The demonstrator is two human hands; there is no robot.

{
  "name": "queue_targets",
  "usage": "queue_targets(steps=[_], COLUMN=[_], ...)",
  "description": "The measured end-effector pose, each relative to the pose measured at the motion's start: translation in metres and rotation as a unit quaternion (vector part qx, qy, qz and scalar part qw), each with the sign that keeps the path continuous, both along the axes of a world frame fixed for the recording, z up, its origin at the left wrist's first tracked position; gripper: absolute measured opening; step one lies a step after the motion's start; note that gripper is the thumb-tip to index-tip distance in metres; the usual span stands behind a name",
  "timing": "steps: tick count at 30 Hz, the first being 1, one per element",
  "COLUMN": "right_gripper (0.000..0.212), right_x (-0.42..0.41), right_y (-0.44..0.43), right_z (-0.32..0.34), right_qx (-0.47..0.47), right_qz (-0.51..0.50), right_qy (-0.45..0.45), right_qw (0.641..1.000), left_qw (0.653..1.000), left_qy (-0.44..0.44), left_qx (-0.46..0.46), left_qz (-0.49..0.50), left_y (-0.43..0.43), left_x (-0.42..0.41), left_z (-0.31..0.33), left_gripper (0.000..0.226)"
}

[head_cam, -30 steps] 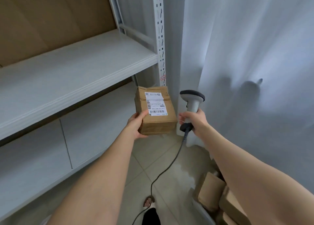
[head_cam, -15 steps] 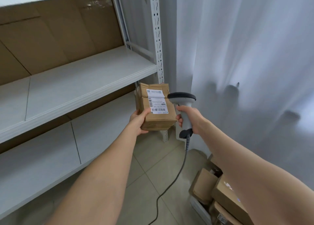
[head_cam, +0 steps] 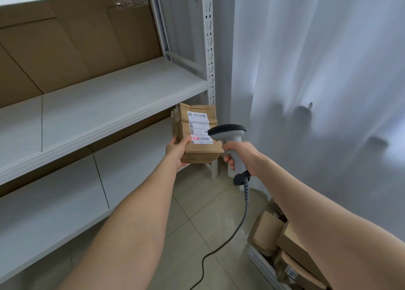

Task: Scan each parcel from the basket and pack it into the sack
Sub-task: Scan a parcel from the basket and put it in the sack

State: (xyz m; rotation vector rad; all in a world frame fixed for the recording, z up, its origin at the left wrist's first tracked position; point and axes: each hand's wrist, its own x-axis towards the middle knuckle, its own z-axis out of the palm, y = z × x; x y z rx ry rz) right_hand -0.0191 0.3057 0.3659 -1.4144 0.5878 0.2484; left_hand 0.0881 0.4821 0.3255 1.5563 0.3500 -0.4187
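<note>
Since half a second ago the grey handheld barcode scanner (head_cam: 228, 134) has swung closer to the parcel's label, and a red scan line now falls across the barcode, which was not lit before.

Left of the grip stands a white metal shelving rack (head_cam: 114, 105) with smooth, bare boards and flat brown cardboard behind them. The left hand (head_cam: 177, 150) is clamped on the small brown cardboard parcel (head_cam: 197, 134), thumb on the top face and fingers under its near left corner, holding it in the air with the top tilted toward the camera. The box is rectangular, a little creased and taped, and its white printed shipping label (head_cam: 198, 127) lies flat on top, the red line crossing the barcode at the label's near edge.

Just right of the parcel, the right hand (head_cam: 241, 156) is wrapped shut around the scanner's smooth plastic handle, the dark-capped head pointing at the label from just beside it. A grey cable (head_cam: 245, 204), coiled at the top, drops from the handle to the tiled floor.

Below and right of that grip, more brown cardboard parcels (head_cam: 282, 243) sit packed in a white basket (head_cam: 260, 261) against a soft white curtain (head_cam: 317, 70).

The scan step looks to be in hand. Next, I judge, the parcel must go to the sack, which is not in view, so the left hand would need to carry it out of this frame.
</note>
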Motion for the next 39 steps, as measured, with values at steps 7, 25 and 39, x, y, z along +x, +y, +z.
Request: queue_targets(steps=[7,25,39], right_gripper=[0.015,0.016,0.023], right_x=[-0.003,0.004,0.007], right_y=[0.007,0.006,0.017], right_z=[0.007,0.012,0.017], right_qx=[-0.005,-0.029,-0.048], right_qz=[-0.014,-0.011,0.001], right_qy=[0.015,0.018,0.001], right_qw=[1.0,0.999,0.999], left_qw=[1.0,0.999,0.999], left_qy=[-0.015,-0.016,-0.017], left_qx=[0.007,0.025,0.027], left_qz=[0.008,0.012,0.009], left_y=[-0.002,0.002,0.008], left_x=[0.003,0.017,0.018], left_z=[-0.002,-0.008,-0.006], left_gripper=[0.063,0.06,0.06])
